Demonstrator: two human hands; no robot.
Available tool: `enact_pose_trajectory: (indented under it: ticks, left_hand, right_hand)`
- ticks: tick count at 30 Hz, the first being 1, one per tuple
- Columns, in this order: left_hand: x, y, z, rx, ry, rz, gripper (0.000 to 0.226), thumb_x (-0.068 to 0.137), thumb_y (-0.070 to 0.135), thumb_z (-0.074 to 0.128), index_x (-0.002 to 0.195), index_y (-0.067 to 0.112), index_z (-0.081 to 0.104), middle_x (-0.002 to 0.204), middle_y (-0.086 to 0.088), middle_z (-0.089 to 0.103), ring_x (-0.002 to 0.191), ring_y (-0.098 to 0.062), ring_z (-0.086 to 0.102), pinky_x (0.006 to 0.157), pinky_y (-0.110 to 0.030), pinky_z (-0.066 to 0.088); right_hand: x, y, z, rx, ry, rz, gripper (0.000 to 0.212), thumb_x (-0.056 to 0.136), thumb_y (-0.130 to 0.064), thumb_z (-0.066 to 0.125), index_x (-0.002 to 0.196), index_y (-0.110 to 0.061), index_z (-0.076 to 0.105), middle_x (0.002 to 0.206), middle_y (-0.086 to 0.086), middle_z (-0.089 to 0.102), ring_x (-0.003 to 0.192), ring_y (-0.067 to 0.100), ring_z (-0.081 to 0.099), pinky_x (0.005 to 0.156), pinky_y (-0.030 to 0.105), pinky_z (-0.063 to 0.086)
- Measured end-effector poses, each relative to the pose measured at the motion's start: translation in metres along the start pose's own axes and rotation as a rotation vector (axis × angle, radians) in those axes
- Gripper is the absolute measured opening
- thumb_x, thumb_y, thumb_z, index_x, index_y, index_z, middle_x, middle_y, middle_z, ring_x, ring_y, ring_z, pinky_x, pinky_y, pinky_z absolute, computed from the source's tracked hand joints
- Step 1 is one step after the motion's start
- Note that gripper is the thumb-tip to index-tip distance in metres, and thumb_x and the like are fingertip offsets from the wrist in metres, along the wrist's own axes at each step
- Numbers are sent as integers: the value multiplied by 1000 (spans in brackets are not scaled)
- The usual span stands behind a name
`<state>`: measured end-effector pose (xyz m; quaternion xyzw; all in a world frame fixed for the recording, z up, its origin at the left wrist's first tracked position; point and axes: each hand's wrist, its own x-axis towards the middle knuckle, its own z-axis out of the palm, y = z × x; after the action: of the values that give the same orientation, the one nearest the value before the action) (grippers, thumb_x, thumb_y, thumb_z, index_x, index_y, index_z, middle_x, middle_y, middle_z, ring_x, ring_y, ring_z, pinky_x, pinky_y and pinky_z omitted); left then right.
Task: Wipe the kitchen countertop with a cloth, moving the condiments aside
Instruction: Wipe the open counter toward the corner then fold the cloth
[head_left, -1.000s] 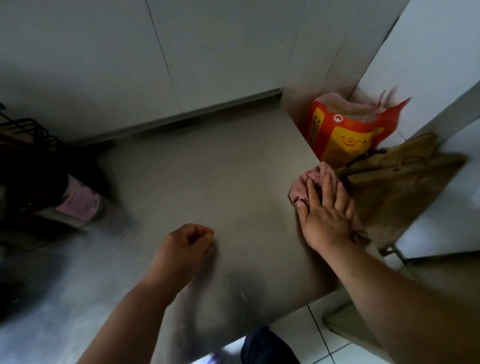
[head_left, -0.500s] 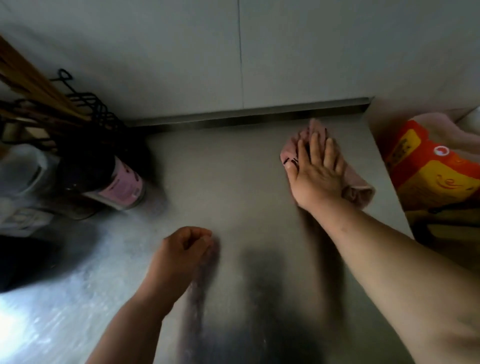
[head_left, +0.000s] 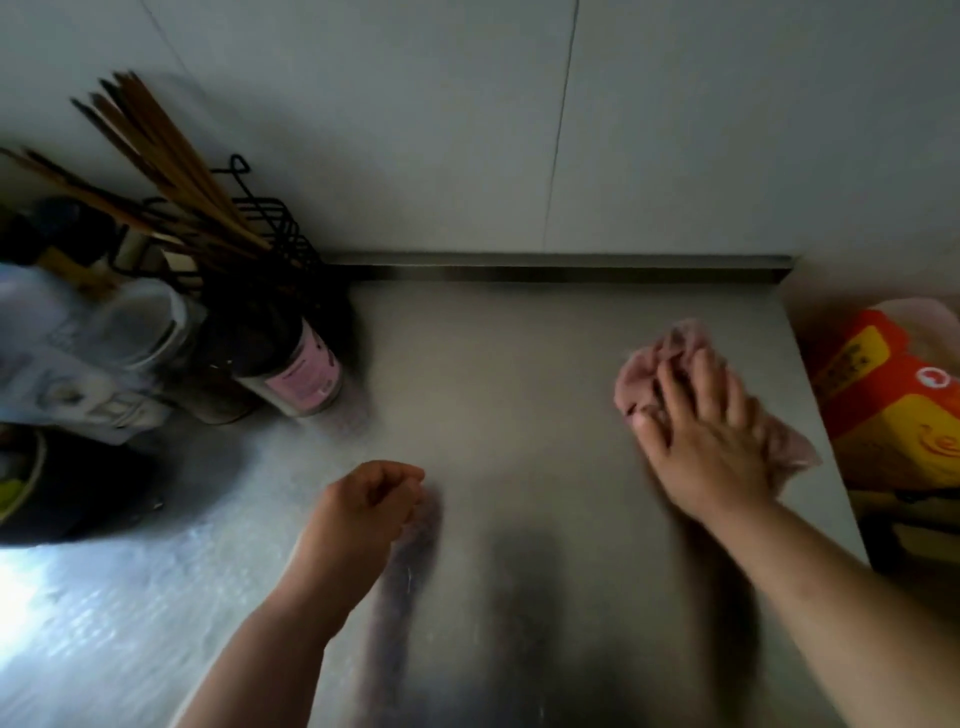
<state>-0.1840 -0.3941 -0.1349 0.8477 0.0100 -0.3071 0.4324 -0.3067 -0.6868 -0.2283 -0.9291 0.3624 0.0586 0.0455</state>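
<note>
A crumpled pink cloth (head_left: 654, 366) lies on the steel countertop (head_left: 498, 395) near its right edge. My right hand (head_left: 701, 441) presses flat on the cloth with straight, spread fingers. My left hand (head_left: 363, 512) rests on the countertop in a loose fist and holds nothing. At the left stand the condiments: a dark bottle with a pink label (head_left: 291, 364) and pale containers (head_left: 130, 332) beside it.
A black wire rack with wooden chopsticks (head_left: 171, 171) stands at the back left. A dark bowl (head_left: 57, 493) sits at the left edge. An orange and yellow bag (head_left: 893, 410) stands off the counter's right edge. A raised steel lip (head_left: 550, 267) meets the white wall.
My right hand slid the cloth from the right edge to the back of the counter, then a little toward me. My left hand stayed in place. The camera view swung left.
</note>
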Motion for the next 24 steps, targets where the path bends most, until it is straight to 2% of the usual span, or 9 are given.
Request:
enact_pose_trajectory:
  ticks: [2, 4, 6, 9, 11, 14, 16, 20, 24]
  left_hand:
    - [-2, -7, -6, -14, 19, -13, 13, 90, 15, 59, 89, 22, 70, 86, -6, 74, 81, -22, 69, 78, -39, 55]
    - [-5, -14, -13, -27, 38, -26, 13, 90, 15, 59, 89, 22, 70, 86, -7, 74, 83, -25, 69, 78, -40, 55]
    - [-6, -20, -19, -42, 59, -39, 14, 90, 12, 58, 91, 20, 69, 87, -7, 74, 84, -27, 69, 78, -40, 54]
    - [-9, -27, -28, -69, 96, -55, 13, 91, 10, 57, 91, 17, 68, 87, -8, 73, 81, -26, 67, 72, -35, 53]
    - [-11, -31, -32, -75, 118, -63, 15, 90, 9, 57, 88, 19, 69, 85, -7, 73, 79, -24, 67, 69, -31, 52]
    - [-14, -32, -32, -79, 126, -57, 15, 86, 11, 61, 81, 20, 71, 77, -8, 75, 75, -23, 69, 71, -35, 54]
    - [-15, -28, -27, -75, 98, -46, 13, 86, 12, 62, 82, 19, 72, 77, -7, 75, 77, -24, 71, 76, -38, 56]
    - [-14, -15, -2, -45, 18, -8, 14, 89, 13, 59, 85, 22, 69, 84, -9, 74, 79, -26, 67, 77, -41, 55]
    - [-19, -7, 18, -1, -47, 42, 13, 90, 15, 59, 86, 22, 70, 87, -12, 73, 77, -26, 66, 75, -43, 56]
  right_hand:
    - [45, -6, -11, 61, -48, 188, 71, 91, -63, 10, 154, -30, 8, 163, 6, -5, 148, 36, -4, 117, 57, 7]
    - [72, -41, -11, 99, -31, 215, 70, 94, -58, 18, 155, -25, 5, 163, 6, -6, 147, 39, -8, 117, 59, 3]
    - [71, -98, -2, 105, -9, 63, 69, 95, -54, 26, 155, -21, 11, 163, 5, 0, 147, 39, -6, 117, 58, 2]
    - [13, -185, 15, 128, 86, -332, 62, 92, -47, 34, 146, -19, 40, 157, 8, 30, 145, 41, 18, 117, 54, 10]
    - [-44, -218, 22, 185, 99, -557, 57, 92, -44, 37, 142, -19, 47, 153, 6, 39, 144, 38, 24, 116, 53, 13]
    - [-117, -212, 31, 204, 20, -812, 49, 96, -40, 40, 142, -24, 44, 155, 2, 35, 147, 32, 19, 119, 50, 13]
    - [-140, -176, 36, 190, 14, -872, 46, 97, -40, 42, 142, -28, 45, 156, -3, 34, 148, 27, 19, 118, 48, 17]
    - [-132, -75, 34, 112, 42, -612, 52, 94, -48, 43, 144, -35, 41, 156, -9, 31, 147, 24, 23, 115, 50, 23]
    - [-73, 12, 20, -40, 23, -166, 62, 95, -57, 15, 151, -33, 26, 162, -6, 13, 150, 27, 6, 118, 51, 15]
